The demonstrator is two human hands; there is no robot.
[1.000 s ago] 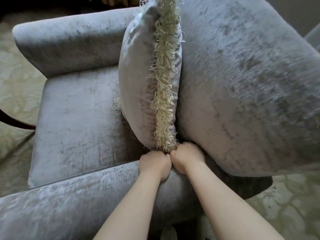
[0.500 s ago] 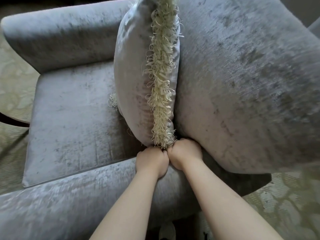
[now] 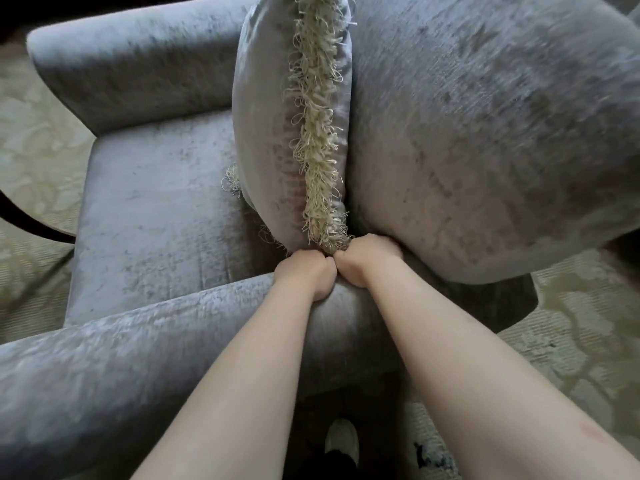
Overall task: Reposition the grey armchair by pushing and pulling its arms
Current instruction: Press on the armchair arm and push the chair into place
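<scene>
Notebook, view from the head camera.

Nearest me: the toe of a pale shoe [image 3: 341,441] on the floor, just below the near arm [image 3: 138,348] of the grey armchair [image 3: 502,185]. Both forearms run up to that arm's back end, where it meets the backrest [image 3: 450,98]. The left hand [image 3: 304,273] and right hand [image 3: 367,256] sit side by side with thumbs touching. Their fingers are curled over the top of the arm and grip it; the fingertips are hidden on the inner side.

Beyond: the seat [image 3: 156,209], then a fringed pillow [image 3: 266,116] on edge against the backrest, its lower corner at my knuckles. Farther off are the far arm [image 3: 138,64] and the patterned carpet [image 3: 34,150].

Judgement: this is a push or pull through the near arm. With the hands bunched at one end the chair will want to swing. I'd keep my wrists straight, drive low and level, keep the foot clear, and expect the pillow to topple.
</scene>
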